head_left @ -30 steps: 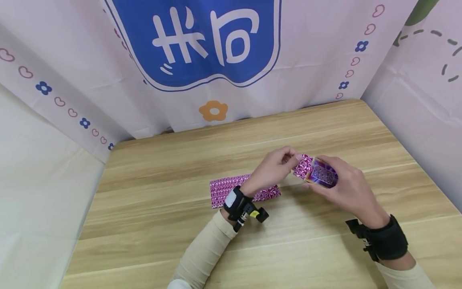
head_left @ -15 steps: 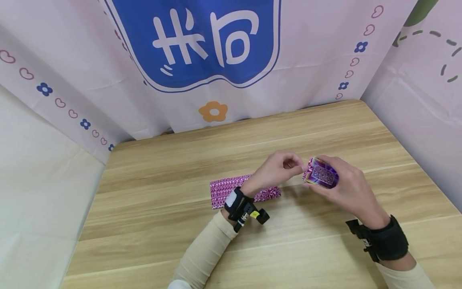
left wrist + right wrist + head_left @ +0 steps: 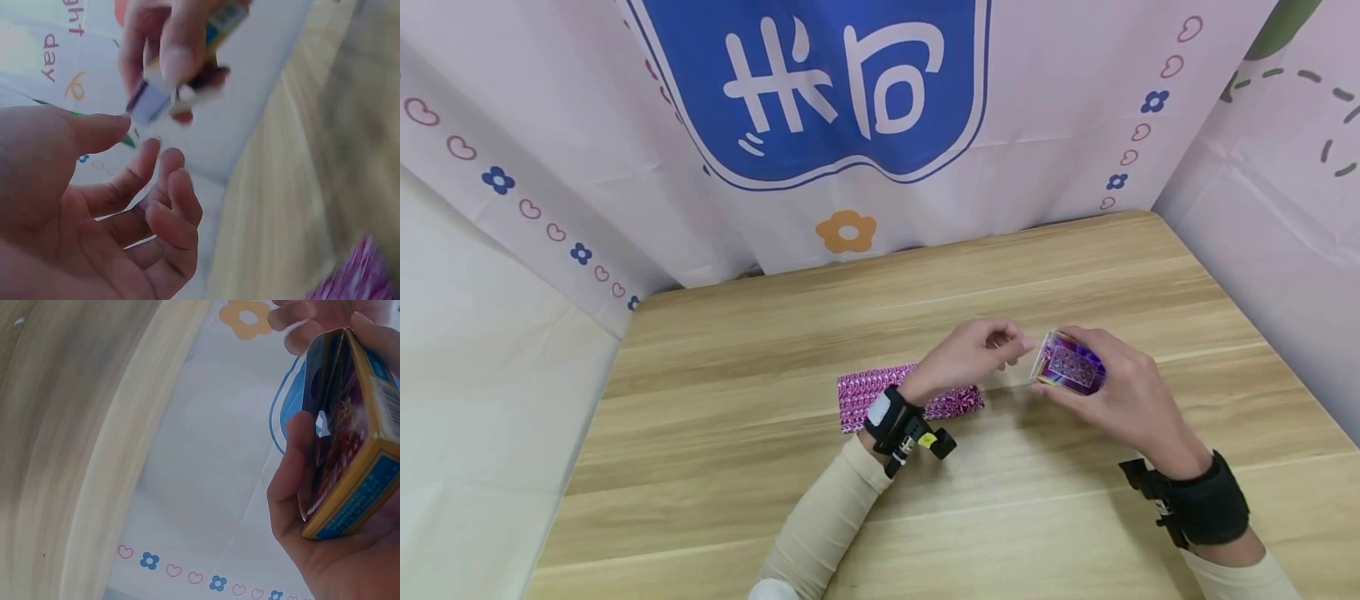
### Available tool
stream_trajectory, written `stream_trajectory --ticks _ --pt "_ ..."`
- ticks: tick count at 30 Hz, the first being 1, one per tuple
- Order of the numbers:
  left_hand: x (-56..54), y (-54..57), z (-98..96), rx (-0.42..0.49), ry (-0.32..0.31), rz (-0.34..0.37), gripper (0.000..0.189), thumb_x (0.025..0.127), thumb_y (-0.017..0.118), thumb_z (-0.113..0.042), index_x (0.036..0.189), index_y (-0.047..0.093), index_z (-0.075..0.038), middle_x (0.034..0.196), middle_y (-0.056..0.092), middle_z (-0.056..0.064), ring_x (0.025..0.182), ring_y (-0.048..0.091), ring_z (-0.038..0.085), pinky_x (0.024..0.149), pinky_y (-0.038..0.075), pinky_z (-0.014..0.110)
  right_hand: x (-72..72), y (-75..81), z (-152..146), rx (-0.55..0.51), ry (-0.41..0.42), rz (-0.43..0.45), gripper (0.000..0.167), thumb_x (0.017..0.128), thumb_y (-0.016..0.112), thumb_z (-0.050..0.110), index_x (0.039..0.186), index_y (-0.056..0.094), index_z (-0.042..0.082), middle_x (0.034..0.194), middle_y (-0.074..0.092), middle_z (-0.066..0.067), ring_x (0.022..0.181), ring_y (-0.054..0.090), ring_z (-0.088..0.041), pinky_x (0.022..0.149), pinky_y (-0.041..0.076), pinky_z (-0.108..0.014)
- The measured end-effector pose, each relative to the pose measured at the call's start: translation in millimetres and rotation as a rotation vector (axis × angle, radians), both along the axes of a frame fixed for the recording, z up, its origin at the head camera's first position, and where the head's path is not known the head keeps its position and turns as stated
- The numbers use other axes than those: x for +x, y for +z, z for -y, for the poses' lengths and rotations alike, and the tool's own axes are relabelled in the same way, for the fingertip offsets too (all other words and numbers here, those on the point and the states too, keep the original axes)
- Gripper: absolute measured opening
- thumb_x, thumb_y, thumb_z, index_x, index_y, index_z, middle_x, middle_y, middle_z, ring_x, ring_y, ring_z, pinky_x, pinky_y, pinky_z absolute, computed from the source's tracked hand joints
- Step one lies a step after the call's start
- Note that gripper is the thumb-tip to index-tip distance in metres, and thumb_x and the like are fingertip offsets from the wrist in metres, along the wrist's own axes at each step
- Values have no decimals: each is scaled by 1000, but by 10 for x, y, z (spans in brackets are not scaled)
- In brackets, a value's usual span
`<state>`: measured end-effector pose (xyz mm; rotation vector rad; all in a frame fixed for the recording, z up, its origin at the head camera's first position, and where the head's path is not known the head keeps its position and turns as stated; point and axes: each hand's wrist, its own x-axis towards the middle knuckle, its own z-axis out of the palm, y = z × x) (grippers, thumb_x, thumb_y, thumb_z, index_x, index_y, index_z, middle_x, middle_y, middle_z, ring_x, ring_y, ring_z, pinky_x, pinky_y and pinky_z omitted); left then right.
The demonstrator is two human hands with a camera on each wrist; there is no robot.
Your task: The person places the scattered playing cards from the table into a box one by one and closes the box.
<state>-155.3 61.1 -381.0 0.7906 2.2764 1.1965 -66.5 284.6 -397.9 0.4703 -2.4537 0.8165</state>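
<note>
My right hand (image 3: 1131, 392) grips a small purple card box (image 3: 1072, 365) with gold edges, thumb and fingers on opposite sides. In the right wrist view, the box (image 3: 356, 481) has a raised flap and an open end. My left hand (image 3: 966, 357) hovers just left of that end, fingers loosely bent. The left wrist view shows its thumb and fingertips apart with nothing between them. Under the left wrist on the table lies a pink-and-white patterned spread (image 3: 865, 396), resembling overlapping cards; the wrist partly hides it.
Both hands are over a wood-grain table (image 3: 715, 467). A white curtain (image 3: 760, 217) with a blue emblem hangs along its back edge, and pale cloth walls stand at both sides. A black camera strap (image 3: 898, 429) is on the left wrist.
A pink patterned piece sticking out of the box has gone inside it. My left hand followed it rightward, then drew back slightly. The right hand keeps its hold.
</note>
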Motion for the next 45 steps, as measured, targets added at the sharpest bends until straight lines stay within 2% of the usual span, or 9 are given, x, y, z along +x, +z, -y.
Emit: stream_trajectory --ticks 5,8,12,22,29,34,38,41,45 --pt "-92 -69 154 -473 36 -299 52 91 78 -52 120 65 -10 116 67 7 105 63 23 88 57 32 9 4 7 2 -16 13 78 64 101 30 130 68 3 115 76 -19 93 75 -33 79 41 -2" --pt "-120 -104 238 -676 20 -326 71 73 91 -59 115 61 -10 122 52 11 115 44 27 96 50 35 11 3 11 4 -13 24 79 63 101 30 131 68 4 114 76 -18 93 75 -32 78 42 -4" --pt "-140 -134 265 -761 4 -335 81 62 97 -61 112 56 -12 121 43 12 113 36 27 96 44 35 6 -1 18 14 -14 30 80 62 101 28 131 68 5 112 76 -17 91 74 -30 76 43 -6" --pt "-156 -115 190 -680 -58 -328 76 71 94 -54 119 52 -14 122 39 6 119 32 25 101 39 35 9 8 42 30 -5 46 81 61 101 26 131 67 4 110 76 -18 89 73 -29 67 59 -38" --pt "-149 -98 210 -703 -96 -334 77 80 87 -54 137 52 -15 125 43 9 119 35 26 100 40 35 9 26 55 39 9 56 81 61 101 23 132 66 3 109 76 -18 88 73 -29 66 60 -39" --pt "-139 -110 214 -677 -108 -314 79 82 88 -49 145 51 -21 141 42 12 134 33 31 115 38 43 22 25 50 41 6 72 81 62 101 24 132 67 3 113 76 -19 91 74 -29 67 60 -40" --pt "-137 -83 218 -650 -181 -314 63 92 80 -44 141 54 -15 148 44 12 138 35 30 119 37 45 29 20 38 37 7 76 81 63 101 24 133 66 3 114 76 -19 92 74 -30 67 60 -40" --pt "-143 -29 233 -520 -227 -269 44 101 70 -37 132 56 -9 125 59 10 114 56 24 100 52 35 28 16 28 36 14 69 81 63 101 23 133 66 4 114 76 -18 91 74 -29 67 60 -40" --pt "-121 94 210 -232 -130 -211 29 107 60 -32 123 54 -8 88 62 4 71 61 14 66 56 26 22 13 15 35 23 48 80 64 101 25 133 66 3 111 76 -18 87 73 -27 64 60 -37"
